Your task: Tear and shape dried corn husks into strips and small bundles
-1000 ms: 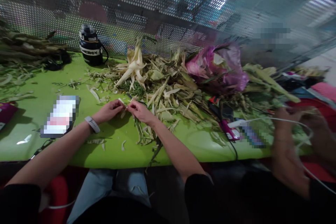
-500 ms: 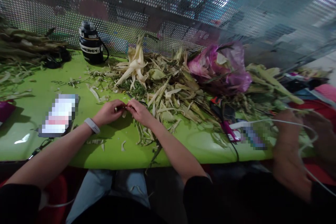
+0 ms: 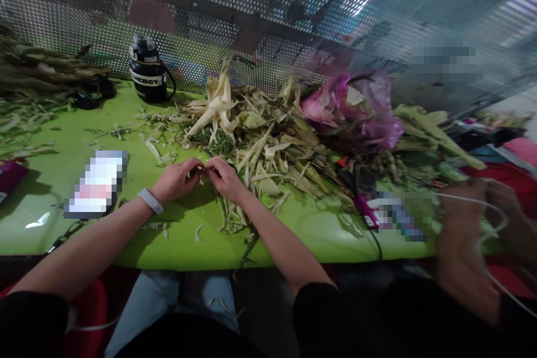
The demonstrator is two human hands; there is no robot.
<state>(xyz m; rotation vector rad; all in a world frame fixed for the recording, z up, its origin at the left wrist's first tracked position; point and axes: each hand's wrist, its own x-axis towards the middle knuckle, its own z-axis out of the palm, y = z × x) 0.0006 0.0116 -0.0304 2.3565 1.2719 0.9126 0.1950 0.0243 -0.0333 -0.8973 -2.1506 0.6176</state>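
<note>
My left hand (image 3: 178, 180) and my right hand (image 3: 223, 180) meet fingertip to fingertip above the green tabletop (image 3: 176, 243). The fingers of both are pinched together on something small that I cannot make out; a pale bit shows below the fingertips. A light wristband (image 3: 150, 201) is on my left wrist. Just beyond my hands lies a heap of corn husks (image 3: 289, 148), with a peeled-back pale husk (image 3: 218, 102) standing up from it. Thin husk strips (image 3: 229, 215) hang about under my right hand.
A black bottle (image 3: 146, 75) stands at the back by a perforated metal panel (image 3: 251, 5). Left of my forearm lies a lit phone (image 3: 96, 184). A pink plastic bag (image 3: 356, 109) sits right of the heap. At far right, a co-worker's hands (image 3: 465, 207) are near a white cable (image 3: 461, 197).
My left hand has shifted slightly right, its fingertips still close against those of my right hand. The co-worker's hands have moved a little. The heap looks the same.
</note>
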